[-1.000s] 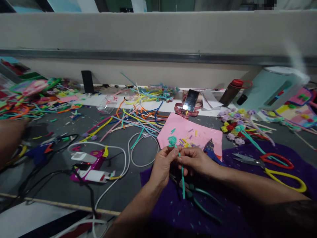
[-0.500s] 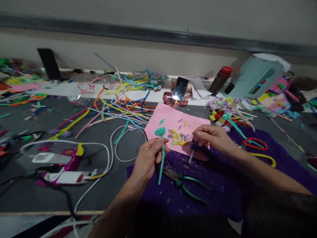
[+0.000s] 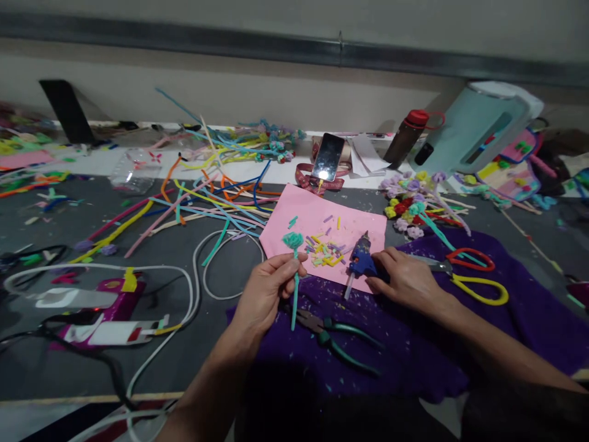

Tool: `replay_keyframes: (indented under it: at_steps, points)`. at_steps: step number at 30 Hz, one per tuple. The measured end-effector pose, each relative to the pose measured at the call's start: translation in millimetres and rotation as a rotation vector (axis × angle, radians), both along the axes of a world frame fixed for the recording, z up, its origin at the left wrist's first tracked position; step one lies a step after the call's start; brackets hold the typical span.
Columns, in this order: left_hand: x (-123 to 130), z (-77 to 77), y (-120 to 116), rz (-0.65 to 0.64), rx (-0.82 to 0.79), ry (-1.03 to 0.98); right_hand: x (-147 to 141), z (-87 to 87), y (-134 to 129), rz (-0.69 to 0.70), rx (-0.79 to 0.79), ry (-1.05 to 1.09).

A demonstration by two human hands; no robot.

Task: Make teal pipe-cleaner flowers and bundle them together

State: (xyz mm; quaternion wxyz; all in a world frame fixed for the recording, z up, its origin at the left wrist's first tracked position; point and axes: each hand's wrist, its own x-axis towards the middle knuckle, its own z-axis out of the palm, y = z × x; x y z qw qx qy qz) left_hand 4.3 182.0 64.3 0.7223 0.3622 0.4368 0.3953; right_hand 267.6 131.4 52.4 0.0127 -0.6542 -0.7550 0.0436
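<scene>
My left hand point(image 3: 271, 288) pinches the stem of a turquoise pipe-cleaner flower point(image 3: 293, 240), bloom up and stem hanging below the fingers. On the right, a blue glue gun point(image 3: 361, 258) lies over the lower right of a pink sheet point(image 3: 294, 205), nozzle pointing away and a pale glue stick point(image 3: 350, 286) poking out its rear. My right hand point(image 3: 405, 276) has thumb and fingers closed around the gun's handle, which they partly hide. Short cut pipe-cleaner bits point(image 3: 326, 250) are heaped on the sheet. Pliers point(image 3: 338, 334) with green handles lie below, on purple cloth point(image 3: 294, 362).
Scissors point(image 3: 478, 279) with red and yellow handles rest right of my hand. Pipe-cleaner flowers point(image 3: 416, 196) lie behind them. Long pipe cleaners point(image 3: 207, 199) spread across the left. A power strip point(image 3: 110, 310) with white cables sits front left. A phone point(image 3: 328, 156) and bottle point(image 3: 405, 138) stand behind.
My right hand has come down and right, from above the glue gun to its handle, uncovering the gun's body. The left hand still holds the flower. The view has shifted slightly.
</scene>
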Motion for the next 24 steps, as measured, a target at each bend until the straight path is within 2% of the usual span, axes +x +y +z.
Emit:
replay_keyframes:
  at_steps: [4, 8, 11, 15, 18, 21, 24]
  points:
    - [-1.1, -0.3, 1.0, 0.022, 0.034, -0.038, 8.0, 1.1, 6.9, -0.057, -0.025, 0.212]
    - [-2.0, 1.1, 2.2, 0.047, 0.037, -0.049, 19.3, 4.4, 7.8, -0.145, -0.044, 0.549]
    - [-0.9, 1.8, 2.3, 0.018, 0.028, -0.044, 25.3, 2.5, 5.6, -0.233, -0.056, 0.817]
    - [1.4, 1.9, 1.7, -0.022, 0.030, -0.020, 27.2, -2.9, 4.0, -0.349, -0.104, 1.218]
    - [1.8, 1.1, 2.0, -0.024, 0.024, -0.013, 24.2, -1.9, 2.4, -0.422, -0.125, 1.432]
    - [1.2, -0.9, 1.9, -0.044, 0.000, -0.007, 17.1, 3.9, -3.0, -0.410, -0.156, 1.521]
    - [1.5, -3.7, 0.4, -0.111, -0.040, 0.007, 6.5, 9.2, -12.3, -0.316, -0.221, 1.547]
